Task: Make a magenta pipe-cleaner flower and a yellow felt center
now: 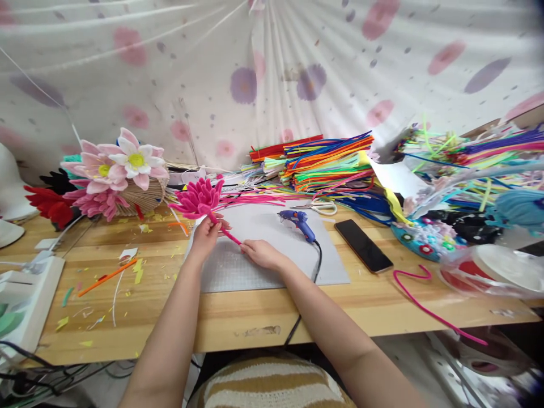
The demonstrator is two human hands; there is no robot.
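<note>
A bright pink fuzzy flower [199, 197] with many petals is held tilted over the grey cutting mat [272, 272]. Just under its bloom, my left hand [209, 231] has its fingers closed around the stem. The pink stem [230, 235] slopes down to the right, where my right hand [258, 253] pinches its lower end. On the mat to the right lies a blue glue gun [300, 223] with a black cord. Scissors [321, 207] rest at the mat's back edge, near loose pink pipe cleaners [255, 199].
A black phone [364, 246] lies right of the mat, with a curved pink pipe cleaner [425, 309] beyond it. Colourful pipe cleaner bundles [331, 161] line the back. Finished flowers [121, 164], an orange strip [106, 277] and a power strip [36, 309] are at left.
</note>
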